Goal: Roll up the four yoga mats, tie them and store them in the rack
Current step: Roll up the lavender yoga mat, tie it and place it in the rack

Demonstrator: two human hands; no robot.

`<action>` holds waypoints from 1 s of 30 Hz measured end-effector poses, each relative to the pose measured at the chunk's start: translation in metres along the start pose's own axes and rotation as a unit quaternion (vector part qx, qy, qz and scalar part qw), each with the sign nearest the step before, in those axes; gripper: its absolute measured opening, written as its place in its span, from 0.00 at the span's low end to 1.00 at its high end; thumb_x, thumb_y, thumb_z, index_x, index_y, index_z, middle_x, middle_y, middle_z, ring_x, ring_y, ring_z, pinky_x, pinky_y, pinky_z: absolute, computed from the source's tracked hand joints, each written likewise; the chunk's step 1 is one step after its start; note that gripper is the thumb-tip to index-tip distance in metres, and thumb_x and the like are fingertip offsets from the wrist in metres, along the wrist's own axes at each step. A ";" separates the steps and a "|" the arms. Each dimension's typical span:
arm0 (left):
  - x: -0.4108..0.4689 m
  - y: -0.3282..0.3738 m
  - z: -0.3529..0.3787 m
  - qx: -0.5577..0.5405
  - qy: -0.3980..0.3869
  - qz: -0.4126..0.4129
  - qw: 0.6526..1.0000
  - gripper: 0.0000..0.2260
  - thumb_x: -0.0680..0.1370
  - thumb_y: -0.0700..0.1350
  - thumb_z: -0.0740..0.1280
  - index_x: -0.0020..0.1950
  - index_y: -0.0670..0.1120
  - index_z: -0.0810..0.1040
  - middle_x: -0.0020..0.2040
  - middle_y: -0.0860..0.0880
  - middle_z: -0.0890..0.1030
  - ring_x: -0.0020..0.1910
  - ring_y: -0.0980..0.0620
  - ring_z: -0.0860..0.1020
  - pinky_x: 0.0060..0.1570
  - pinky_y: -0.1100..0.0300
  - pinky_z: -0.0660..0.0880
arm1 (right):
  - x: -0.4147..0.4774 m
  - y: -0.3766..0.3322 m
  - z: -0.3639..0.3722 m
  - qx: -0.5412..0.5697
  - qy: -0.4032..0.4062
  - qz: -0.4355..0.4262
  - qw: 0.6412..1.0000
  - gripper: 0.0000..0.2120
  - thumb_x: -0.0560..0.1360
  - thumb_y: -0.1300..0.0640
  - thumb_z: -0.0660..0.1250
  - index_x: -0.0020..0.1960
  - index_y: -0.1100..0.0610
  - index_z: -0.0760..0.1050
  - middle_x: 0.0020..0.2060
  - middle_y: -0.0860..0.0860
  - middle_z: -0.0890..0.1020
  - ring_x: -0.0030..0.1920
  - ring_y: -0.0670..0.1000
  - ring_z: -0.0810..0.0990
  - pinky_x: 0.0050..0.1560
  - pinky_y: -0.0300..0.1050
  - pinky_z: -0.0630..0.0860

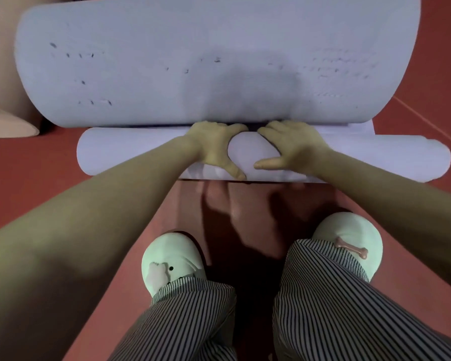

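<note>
On the red floor (37,157), a lavender yoga mat (219,61) lies flat beyond the hands. Its roll (375,157) lies crosswise under them. Left hand (214,147) and right hand (292,147), side by side at mid-roll, curl over it, thumbs spread toward the pale slippers (172,254).

The left hand (214,148) and right hand (290,148) grip the rolled end of a lavender yoga mat (193,74) on a red floor (31,157), fingers tucked over it, thumbs toward pale green slippers (172,254) (one wears a bone charm (352,247))
</note>
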State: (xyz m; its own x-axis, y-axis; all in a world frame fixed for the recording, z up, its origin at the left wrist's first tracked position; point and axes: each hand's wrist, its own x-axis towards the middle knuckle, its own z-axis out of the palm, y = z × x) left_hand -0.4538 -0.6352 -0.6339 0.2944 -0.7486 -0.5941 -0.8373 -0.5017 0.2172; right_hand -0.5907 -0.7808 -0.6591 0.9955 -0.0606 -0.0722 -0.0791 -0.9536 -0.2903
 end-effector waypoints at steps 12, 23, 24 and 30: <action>0.004 0.000 0.002 -0.119 -0.124 -0.017 0.985 0.39 0.59 0.67 0.75 0.68 0.62 0.69 0.64 0.59 0.74 0.63 0.53 0.72 0.61 0.58 0.68 | -0.001 -0.006 -0.015 0.034 -0.246 0.075 0.966 0.42 0.60 0.30 0.71 0.67 0.47 0.66 0.63 0.47 0.75 0.61 0.52 0.74 0.61 0.46 0.69; -0.007 -0.003 0.027 -0.169 -0.048 0.027 0.984 0.46 0.56 0.74 0.68 0.71 0.57 0.66 0.67 0.58 0.71 0.66 0.55 0.69 0.67 0.57 0.65 | 0.005 0.001 -0.009 0.128 -0.342 0.104 0.925 0.43 0.62 0.35 0.73 0.72 0.45 0.61 0.66 0.44 0.72 0.63 0.48 0.71 0.57 0.39 0.64; -0.011 -0.002 0.030 -0.142 -0.002 0.030 0.989 0.48 0.55 0.76 0.63 0.72 0.56 0.67 0.67 0.57 0.71 0.66 0.54 0.69 0.67 0.57 0.64 | 0.007 0.005 -0.010 0.144 -0.355 0.114 0.917 0.44 0.63 0.36 0.74 0.73 0.45 0.60 0.67 0.43 0.71 0.63 0.47 0.70 0.59 0.39 0.64; -0.030 0.002 0.044 -0.009 0.079 0.017 0.997 0.56 0.54 0.79 0.60 0.77 0.53 0.57 0.77 0.48 0.60 0.74 0.47 0.59 0.71 0.45 0.55 | 0.017 0.011 -0.017 0.072 -0.300 0.104 0.945 0.63 0.49 0.21 0.62 0.76 0.51 0.52 0.72 0.50 0.63 0.71 0.52 0.61 0.70 0.47 0.57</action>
State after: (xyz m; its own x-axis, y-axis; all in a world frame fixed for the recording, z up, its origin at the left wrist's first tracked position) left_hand -0.4844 -0.5947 -0.6495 0.3362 -0.8239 -0.4562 -0.8403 -0.4812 0.2498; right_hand -0.5737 -0.7974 -0.6476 0.7525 -0.0235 -0.6582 -0.3193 -0.8871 -0.3333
